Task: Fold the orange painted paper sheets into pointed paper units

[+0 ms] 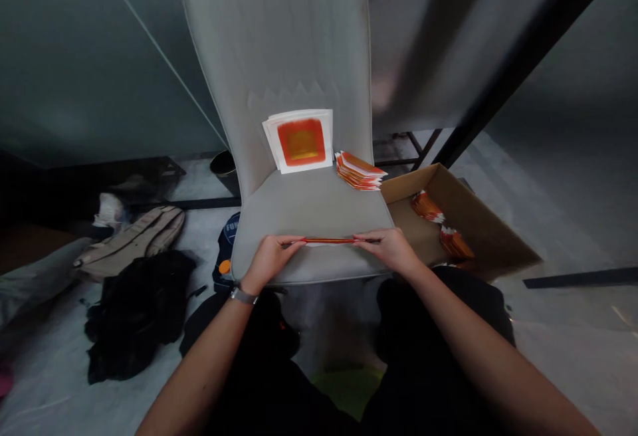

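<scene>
A thin orange and white paper sheet [329, 240] lies edge-on over the front of a grey chair seat [309, 207]. My left hand [269, 260] pinches its left end and my right hand [391, 246] pinches its right end, both closed on it. A stack of white sheets with an orange and gold square [300, 141] leans against the chair back. Beside it on the seat sits a pile of folded orange papers [359, 170].
An open cardboard box [478, 223] with more folded orange papers [441, 223] stands to the right of the chair. A beige backpack [134, 236] and black clothing [134, 310] lie on the floor at left. A black table leg [518, 57] slants at the right.
</scene>
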`<state>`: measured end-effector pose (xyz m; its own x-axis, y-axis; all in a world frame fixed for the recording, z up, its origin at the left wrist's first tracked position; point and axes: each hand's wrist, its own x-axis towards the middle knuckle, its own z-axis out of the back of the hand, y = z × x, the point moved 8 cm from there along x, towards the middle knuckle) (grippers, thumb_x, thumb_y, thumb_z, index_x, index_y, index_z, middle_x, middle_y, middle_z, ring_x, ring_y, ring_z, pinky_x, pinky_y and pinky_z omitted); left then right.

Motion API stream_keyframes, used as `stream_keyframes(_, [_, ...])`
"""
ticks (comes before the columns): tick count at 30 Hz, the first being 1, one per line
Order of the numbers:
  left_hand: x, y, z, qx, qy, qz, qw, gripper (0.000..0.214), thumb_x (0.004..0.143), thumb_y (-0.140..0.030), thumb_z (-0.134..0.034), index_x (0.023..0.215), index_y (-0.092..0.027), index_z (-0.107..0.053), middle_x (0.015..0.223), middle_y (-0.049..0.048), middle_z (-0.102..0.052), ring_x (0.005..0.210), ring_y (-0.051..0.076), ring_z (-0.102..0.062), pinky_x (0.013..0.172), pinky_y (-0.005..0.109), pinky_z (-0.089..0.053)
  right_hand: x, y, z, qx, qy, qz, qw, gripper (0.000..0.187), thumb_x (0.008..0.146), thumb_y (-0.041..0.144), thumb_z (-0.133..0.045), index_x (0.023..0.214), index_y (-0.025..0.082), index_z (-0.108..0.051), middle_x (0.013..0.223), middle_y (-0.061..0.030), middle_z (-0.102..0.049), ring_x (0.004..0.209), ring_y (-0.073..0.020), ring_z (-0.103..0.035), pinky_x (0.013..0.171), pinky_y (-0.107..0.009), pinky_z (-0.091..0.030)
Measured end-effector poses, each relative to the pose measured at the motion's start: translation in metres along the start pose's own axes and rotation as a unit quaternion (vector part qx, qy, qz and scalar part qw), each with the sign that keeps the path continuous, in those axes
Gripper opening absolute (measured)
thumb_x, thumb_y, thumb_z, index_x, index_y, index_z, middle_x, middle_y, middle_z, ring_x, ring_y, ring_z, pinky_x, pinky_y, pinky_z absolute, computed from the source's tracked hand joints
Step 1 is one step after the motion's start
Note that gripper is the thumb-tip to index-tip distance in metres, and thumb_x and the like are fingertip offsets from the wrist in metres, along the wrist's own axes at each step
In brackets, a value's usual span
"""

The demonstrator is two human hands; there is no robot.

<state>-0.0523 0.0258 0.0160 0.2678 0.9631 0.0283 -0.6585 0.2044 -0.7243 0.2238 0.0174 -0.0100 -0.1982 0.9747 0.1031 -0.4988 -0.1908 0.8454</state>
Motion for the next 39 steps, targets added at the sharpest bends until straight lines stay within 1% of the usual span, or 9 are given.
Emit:
stream_keyframes(6, [-0.003,-0.027,0.001,0.086,-0.051,-0.135,0.986,0.015,0.097,-0.022,-0.056,0.103,-0.023,-0.070,0.122,0.0055,-0.075,0.118,0.022,-0.068,0.106,0.044,-0.053,-0.008,0.015,0.007,-0.067,-0.050,0.106,0.991,0.020,0.094,0.024,-0.065,0.105,0.030,-0.081,0.110,-0.0023,-0.079,0.101,-0.0244,-0.076,0.097,-0.043,-0.061])
stream_keyframes(12, [-0.039,-0.049,-0.059,0.261,0.021,-0.190,0.946,0.048,0.105,-0.027,-0.043,0.152,-0.014,-0.041,0.161,0.0166,-0.042,0.152,0.030,-0.034,0.123,0.055,-0.032,-0.029,0.012,-0.014,-0.186,0.014,0.180,0.966,0.032,0.097,0.013,-0.053,0.115,0.024,-0.077,0.118,-0.0072,-0.076,0.109,-0.0247,-0.071,0.098,-0.044,-0.058])
stream_keyframes(17, [-0.057,-0.043,-0.090,0.311,0.075,-0.177,0.931,0.079,0.100,-0.055,-0.050,0.156,-0.003,-0.032,0.164,0.0270,-0.029,0.154,0.038,-0.024,0.124,0.054,-0.029,-0.045,0.039,-0.024,-0.283,0.016,0.192,0.940,0.034,0.096,0.015,-0.053,0.124,0.020,-0.072,0.128,-0.0128,-0.071,0.127,-0.0303,-0.061,0.114,-0.056,-0.042])
stream_keyframes(21, [-0.054,-0.037,-0.089,0.312,0.078,-0.174,0.931,0.083,0.096,-0.049,-0.054,0.158,-0.003,-0.027,0.165,0.0262,-0.027,0.155,0.037,-0.022,0.124,0.054,-0.027,-0.044,0.070,-0.066,-0.289,0.056,0.224,0.929,0.072,0.097,0.058,-0.055,0.154,0.015,-0.045,0.159,-0.0178,-0.044,0.152,-0.0328,-0.033,0.127,-0.058,-0.017])
stream_keyframes(25, [-0.055,-0.034,-0.090,0.322,0.087,-0.169,0.928,0.086,0.091,-0.041,-0.057,0.160,-0.003,-0.023,0.166,0.0238,-0.025,0.156,0.036,-0.022,0.125,0.052,-0.023,-0.033,0.060,-0.093,-0.288,0.079,0.199,0.933,0.098,0.092,0.075,-0.047,0.161,0.008,-0.028,0.164,-0.0214,-0.031,0.155,-0.0314,-0.026,0.128,-0.053,-0.015])
stream_keyframes(31, [-0.058,-0.043,-0.086,0.340,0.085,-0.146,0.925,0.087,0.093,-0.050,-0.056,0.157,0.001,-0.027,0.165,0.0261,-0.028,0.155,0.036,-0.025,0.126,0.052,-0.020,-0.038,0.018,-0.053,-0.345,0.053,0.140,0.926,0.106,0.090,0.084,-0.038,0.161,0.007,-0.026,0.164,-0.0212,-0.030,0.155,-0.0327,-0.027,0.128,-0.058,-0.006])
stream_keyframes(35, [-0.036,-0.053,-0.071,0.325,0.069,-0.134,0.934,0.056,0.100,-0.046,-0.050,0.142,-0.009,-0.054,0.148,0.0199,-0.054,0.137,0.034,-0.049,0.119,0.052,-0.031,-0.044,0.015,-0.045,-0.358,0.048,0.142,0.922,0.110,0.087,0.086,-0.041,0.161,0.007,-0.026,0.165,-0.0199,-0.028,0.155,-0.0343,-0.024,0.127,-0.059,-0.003])
stream_keyframes(37, [-0.017,-0.049,-0.060,0.303,0.050,-0.094,0.947,0.037,0.103,-0.039,-0.045,0.123,-0.016,-0.068,0.126,0.0143,-0.067,0.118,0.031,-0.060,0.108,0.048,-0.042,-0.042,0.015,-0.046,-0.344,0.036,0.127,0.930,0.097,0.092,0.079,-0.041,0.161,0.011,-0.031,0.164,-0.0169,-0.032,0.155,-0.0328,-0.026,0.127,-0.059,-0.005])
stream_keyframes(39, [-0.001,-0.041,-0.052,0.274,0.031,-0.065,0.959,0.034,0.099,-0.038,-0.057,0.125,-0.018,-0.067,0.120,0.0127,-0.066,0.113,0.030,-0.060,0.103,0.045,-0.045,-0.037,0.012,-0.045,-0.316,0.010,0.097,0.944,0.073,0.102,0.064,-0.038,0.157,0.016,-0.041,0.161,-0.0130,-0.041,0.153,-0.0287,-0.031,0.127,-0.058,-0.009])
